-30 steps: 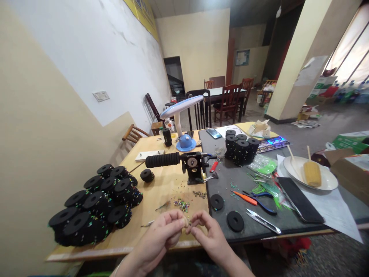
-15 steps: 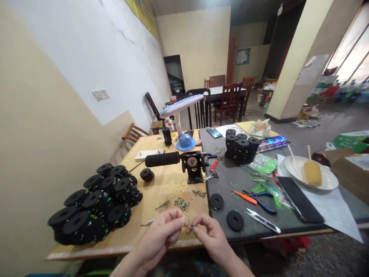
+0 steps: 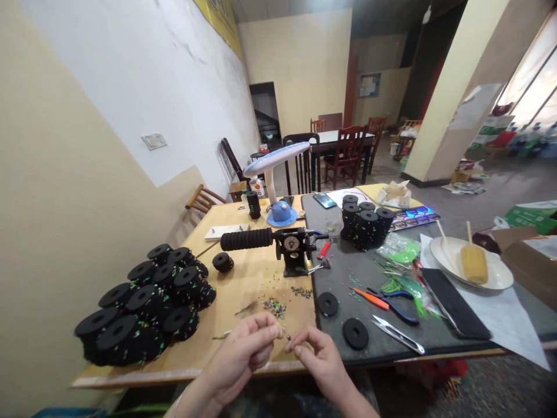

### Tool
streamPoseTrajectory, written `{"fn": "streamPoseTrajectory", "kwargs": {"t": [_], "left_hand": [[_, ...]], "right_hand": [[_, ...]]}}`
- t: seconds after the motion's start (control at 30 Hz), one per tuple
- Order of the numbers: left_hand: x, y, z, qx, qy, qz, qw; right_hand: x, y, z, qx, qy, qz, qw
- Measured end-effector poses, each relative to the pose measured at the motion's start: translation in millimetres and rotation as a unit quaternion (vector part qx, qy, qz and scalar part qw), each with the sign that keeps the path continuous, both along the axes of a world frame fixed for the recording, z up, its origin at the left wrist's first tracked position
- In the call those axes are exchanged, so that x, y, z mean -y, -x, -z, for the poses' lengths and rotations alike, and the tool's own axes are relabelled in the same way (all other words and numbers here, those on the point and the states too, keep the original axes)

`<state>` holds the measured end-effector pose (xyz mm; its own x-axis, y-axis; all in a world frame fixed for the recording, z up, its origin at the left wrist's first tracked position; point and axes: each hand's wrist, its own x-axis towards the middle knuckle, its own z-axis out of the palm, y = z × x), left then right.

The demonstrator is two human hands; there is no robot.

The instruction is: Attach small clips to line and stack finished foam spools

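My left hand [image 3: 237, 360] is near the front edge of the wooden table [image 3: 243, 273], its thumb and fingers pinched on a tiny tan piece. My right hand [image 3: 319, 363] pinches a small dark bead a little to the right. The two hands are close but apart. Beyond them lies a small heap of mixed coloured beads [image 3: 274, 307]. To the left stands a large pile of black foam spools [image 3: 143, 313] flecked with colour. A hand-crank winder with a black foam grip [image 3: 246, 239] is clamped further back.
A grey mat [image 3: 348, 337] holds black foam discs, thread snips [image 3: 398, 335], pliers [image 3: 395, 305] and stacked spools [image 3: 365, 226]. A blue-and-white desk lamp [image 3: 276, 174] stands at the back. A plate with corn on a stick [image 3: 472, 264] is on the right.
My hands have drawn slightly apart, and the left fingertips have risen a little. The whole view has shifted slightly, while the objects on the table have not moved.
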<state>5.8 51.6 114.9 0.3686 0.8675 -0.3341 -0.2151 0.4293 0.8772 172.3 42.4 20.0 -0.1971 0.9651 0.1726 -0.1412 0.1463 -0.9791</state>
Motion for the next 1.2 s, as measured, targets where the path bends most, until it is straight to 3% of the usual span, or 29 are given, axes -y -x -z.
{"fn": "streamPoseTrajectory", "kwargs": {"t": [0.47,0.67,1.2], "left_hand": [[1,-2,-1.6,-0.006,0.009,0.03,0.999],[2,-3,1.2,-0.01,0.003,0.034,0.999],[-4,-1,8.9,0.009,0.018,0.016,1.0]], "right_hand": [[-8,-10,-11.2,0.056,-0.017,-0.007,0.998],[-9,-6,-15.9,0.03,-0.048,-0.038,0.998],[-4,2,-8.8,-0.073,0.052,-0.06,0.994]]}}
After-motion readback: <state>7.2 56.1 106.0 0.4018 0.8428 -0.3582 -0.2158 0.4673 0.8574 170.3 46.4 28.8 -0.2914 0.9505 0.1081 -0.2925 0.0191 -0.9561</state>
